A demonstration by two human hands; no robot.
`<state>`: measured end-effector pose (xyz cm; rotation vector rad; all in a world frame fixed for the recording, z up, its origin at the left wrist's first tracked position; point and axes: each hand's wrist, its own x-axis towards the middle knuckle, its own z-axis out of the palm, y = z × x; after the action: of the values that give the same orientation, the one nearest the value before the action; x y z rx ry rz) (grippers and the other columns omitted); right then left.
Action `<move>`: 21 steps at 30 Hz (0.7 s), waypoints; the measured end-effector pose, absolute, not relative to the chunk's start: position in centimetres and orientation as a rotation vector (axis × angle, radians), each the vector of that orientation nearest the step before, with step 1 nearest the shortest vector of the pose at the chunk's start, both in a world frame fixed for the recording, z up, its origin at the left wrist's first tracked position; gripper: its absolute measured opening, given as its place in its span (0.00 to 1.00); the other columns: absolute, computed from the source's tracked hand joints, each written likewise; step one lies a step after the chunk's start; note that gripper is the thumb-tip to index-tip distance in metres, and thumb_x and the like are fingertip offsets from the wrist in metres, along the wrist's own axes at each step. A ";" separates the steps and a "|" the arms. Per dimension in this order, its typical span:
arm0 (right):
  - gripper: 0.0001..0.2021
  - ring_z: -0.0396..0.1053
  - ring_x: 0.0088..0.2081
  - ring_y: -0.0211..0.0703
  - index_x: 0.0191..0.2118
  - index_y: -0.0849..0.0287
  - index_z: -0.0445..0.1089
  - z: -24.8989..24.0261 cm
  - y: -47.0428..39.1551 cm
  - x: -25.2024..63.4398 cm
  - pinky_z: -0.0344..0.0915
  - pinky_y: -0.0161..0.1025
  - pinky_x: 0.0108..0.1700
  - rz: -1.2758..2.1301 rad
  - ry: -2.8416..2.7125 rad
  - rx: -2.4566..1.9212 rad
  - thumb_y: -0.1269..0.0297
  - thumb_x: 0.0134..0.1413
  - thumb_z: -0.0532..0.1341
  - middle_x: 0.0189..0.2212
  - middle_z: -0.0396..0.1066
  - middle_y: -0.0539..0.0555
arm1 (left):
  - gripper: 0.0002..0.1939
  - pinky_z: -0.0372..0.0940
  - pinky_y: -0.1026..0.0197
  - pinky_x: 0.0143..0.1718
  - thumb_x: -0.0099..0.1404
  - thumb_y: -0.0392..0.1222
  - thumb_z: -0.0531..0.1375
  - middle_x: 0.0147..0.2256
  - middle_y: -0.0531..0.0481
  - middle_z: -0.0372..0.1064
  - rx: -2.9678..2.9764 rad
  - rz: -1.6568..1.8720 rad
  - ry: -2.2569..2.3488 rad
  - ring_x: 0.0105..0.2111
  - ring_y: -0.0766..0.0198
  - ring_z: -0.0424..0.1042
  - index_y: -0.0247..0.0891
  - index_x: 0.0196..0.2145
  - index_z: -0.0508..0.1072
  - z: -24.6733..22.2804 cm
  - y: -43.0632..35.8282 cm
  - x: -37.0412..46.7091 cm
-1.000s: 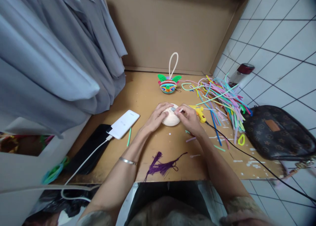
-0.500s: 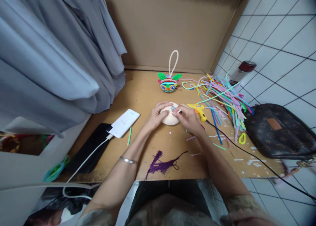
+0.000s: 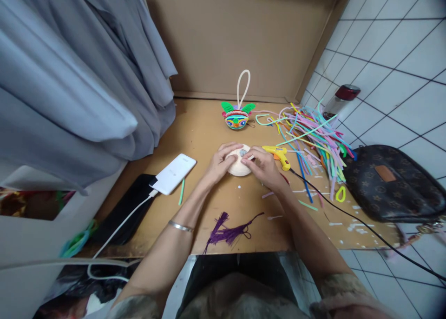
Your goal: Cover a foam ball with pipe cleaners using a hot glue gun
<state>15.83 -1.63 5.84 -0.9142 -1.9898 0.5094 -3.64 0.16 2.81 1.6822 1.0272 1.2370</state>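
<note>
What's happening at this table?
Someone is working on a pale, round ball. The left hand steadies it while the right hand pinches something small and white at its top. A yellow glue gun lies beside the right hand. A colourful ornament sits behind, and a purple tassel lies in front.

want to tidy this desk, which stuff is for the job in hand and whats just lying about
Belongs, probably:
pale round piece (left hand)
small white piece (right hand)
yellow glue gun
pipe cleaners
purple tassels
animal-head ornament

Lying about, probably:
white power bank
monogrammed bag
red-lidded bottle
</note>
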 end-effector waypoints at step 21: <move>0.08 0.74 0.39 0.44 0.32 0.55 0.79 6.5 -1.7 16.2 0.66 0.43 0.46 0.685 -1.968 -0.867 0.60 0.61 0.66 0.34 0.78 0.53 | 0.18 0.62 0.43 0.70 0.61 0.45 0.64 0.58 0.40 0.76 1.551 1.322 1.049 0.66 0.47 0.69 0.41 0.47 0.86 2.9 0.0 -2.9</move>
<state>16.20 -1.65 6.52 -0.8670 -1.9683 0.6852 -2.93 0.04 2.90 1.5513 1.0493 1.3223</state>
